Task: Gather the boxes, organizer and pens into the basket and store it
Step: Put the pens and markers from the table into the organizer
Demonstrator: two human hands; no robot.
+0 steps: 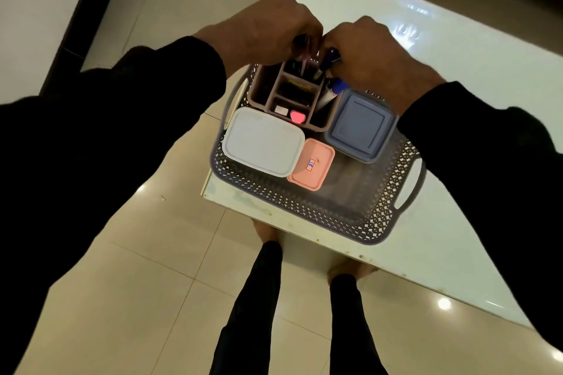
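Observation:
A grey lattice basket [341,216] sits on the near corner of a white table [475,76]. Inside it lie a white box [263,143], a small pink box [312,164] with a label, and a blue-grey box [361,128]. A mauve organizer [262,91] with several compartments stands at the basket's far side, holding small erasers and pens. My left hand [268,29] pinches a thin pen [304,52] above the organizer. My right hand [374,55] grips blue pens [332,58] over its right compartment.
The basket has handle openings at its left [236,97] and right [409,183] ends. Glossy floor tiles [158,253] surround the table. My legs and bare feet [268,234] stand just below the table's near edge. A dark wall strip [76,18] runs at the upper left.

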